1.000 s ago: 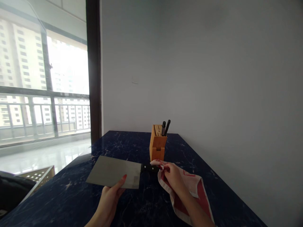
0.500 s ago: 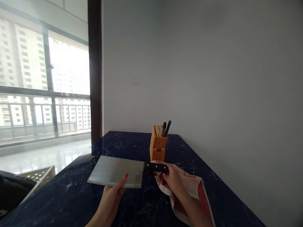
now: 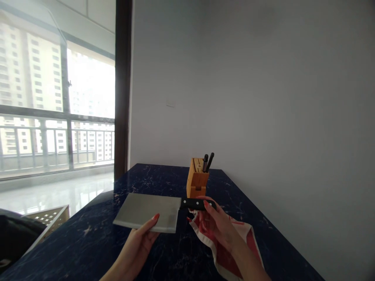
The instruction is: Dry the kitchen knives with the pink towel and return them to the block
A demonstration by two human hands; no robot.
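- A plain grey wall (image 3: 263, 97) fills the back and right side.
- A large glass window (image 3: 32, 78) stands at the left, with pale tower blocks outside, edged by a dark brown upright frame (image 3: 123, 86).
- A dark blue, white-veined marbled table (image 3: 73, 242) runs from the camera toward the wall.
- A black object (image 3: 17, 238), its kind unclear, sits at the lower left against a beige perforated panel (image 3: 55, 220).
- A broad, rectangular grey-metal cleaver (image 3: 149, 210) with a black riveted handle is over the table, blade to the left, handle to the right.
- A red-and-white cloth (image 3: 224, 259) lies crumpled beneath the right hand (image 3: 219, 224); whether those fingers also grip it, I cannot tell.
- The right hand's fingers are closed about the handle's end, thumb on its near side.
- The left hand (image 3: 143, 238) pinches the blade's near edge, thumb on the upper face, fingers underneath.
- A light-brown, slotted wooden knife block (image 3: 197, 181) stands upright just beyond the handle; 2 dark handles (image 3: 210, 162) rise from its top.
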